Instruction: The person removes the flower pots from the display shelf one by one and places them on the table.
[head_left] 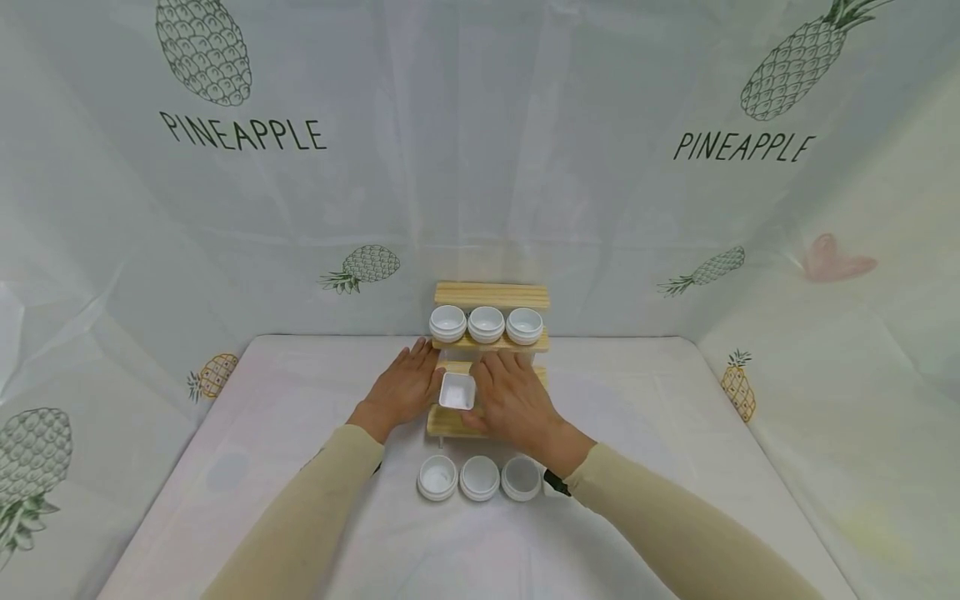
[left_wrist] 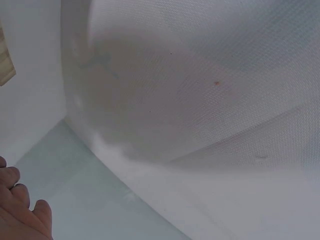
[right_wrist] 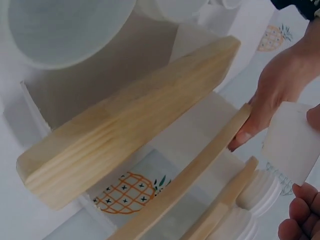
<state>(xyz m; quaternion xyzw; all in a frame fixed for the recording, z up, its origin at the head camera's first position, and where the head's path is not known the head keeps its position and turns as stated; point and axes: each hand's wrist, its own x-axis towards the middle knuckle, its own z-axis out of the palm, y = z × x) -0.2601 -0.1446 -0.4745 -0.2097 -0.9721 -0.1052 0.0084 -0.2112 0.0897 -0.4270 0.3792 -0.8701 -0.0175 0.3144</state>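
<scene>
A small white square dish (head_left: 457, 391) is pinched in my right hand (head_left: 516, 402), above the lower steps of a wooden tiered stand (head_left: 491, 294). In the right wrist view, the dish (right_wrist: 291, 144) shows side-on between thumb and fingers, beyond the shelf boards (right_wrist: 130, 127). My left hand (head_left: 405, 385) rests against the stand's left side with its fingers extended forward. The right wrist view has that left hand (right_wrist: 280, 82) touching the end of a board. Three white round cups (head_left: 486, 323) stand in a row on an upper step.
Three more round cups (head_left: 480, 478) line up on the table in front of the stand, with another white piece (head_left: 553, 485) partly hidden by the right wrist. A pineapple-printed cloth (head_left: 480, 167) hangs behind the white-covered table (head_left: 315, 367).
</scene>
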